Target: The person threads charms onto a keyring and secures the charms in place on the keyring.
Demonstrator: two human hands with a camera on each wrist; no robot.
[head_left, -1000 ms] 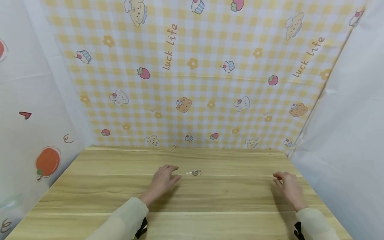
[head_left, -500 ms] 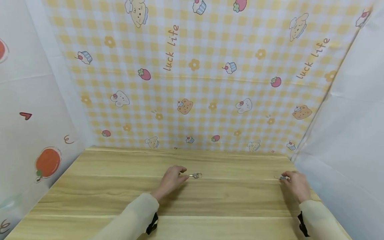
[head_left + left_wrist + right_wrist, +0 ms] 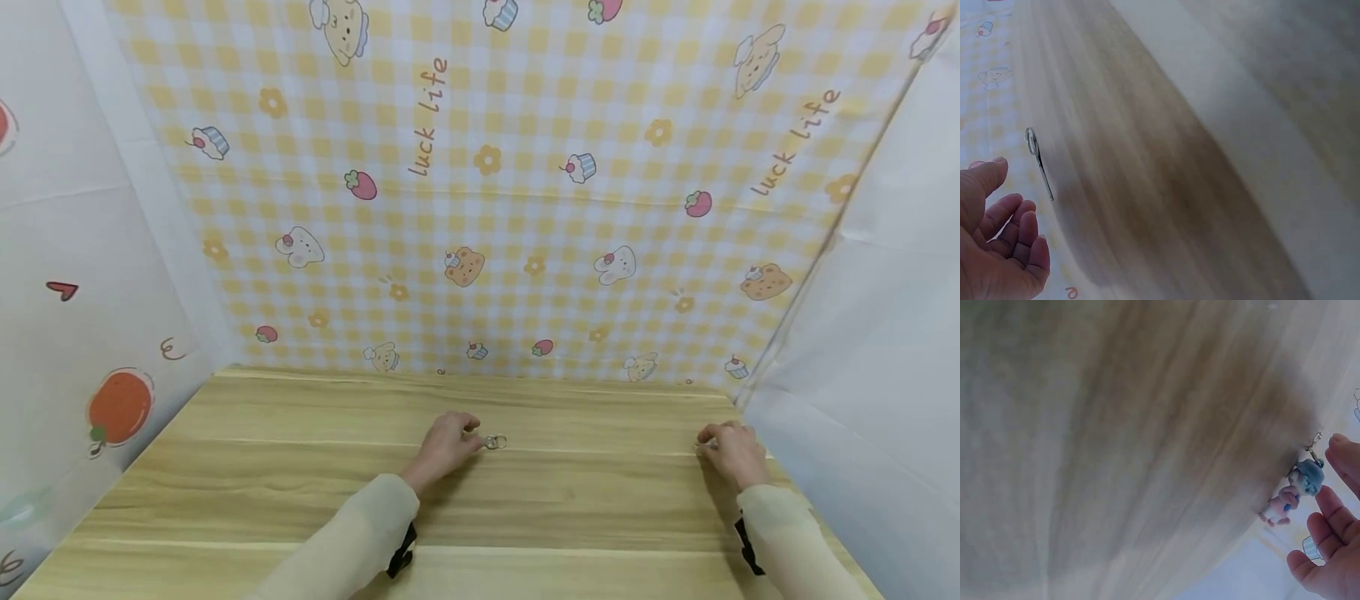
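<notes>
Lower centre, the key (image 3: 491,442) is laid crosswise on the wooden desk (image 3: 585,500), ring end pointed right, left hand (image 3: 447,442) beside, grip relaxed! Lower right, the figurine charm (image 3: 1289,497), slanted clasp-up in the wrist view, is flanked by the right hand (image 3: 737,457), grip parted; checked cloth (image 3: 525,108) is hung behind.

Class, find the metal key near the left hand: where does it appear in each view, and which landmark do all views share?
Head: the metal key is below centre, partly hidden by the left hand.
Left wrist: left side, about mid-height.
Right wrist: not in it.
Shared landmark: wooden tabletop.
</notes>
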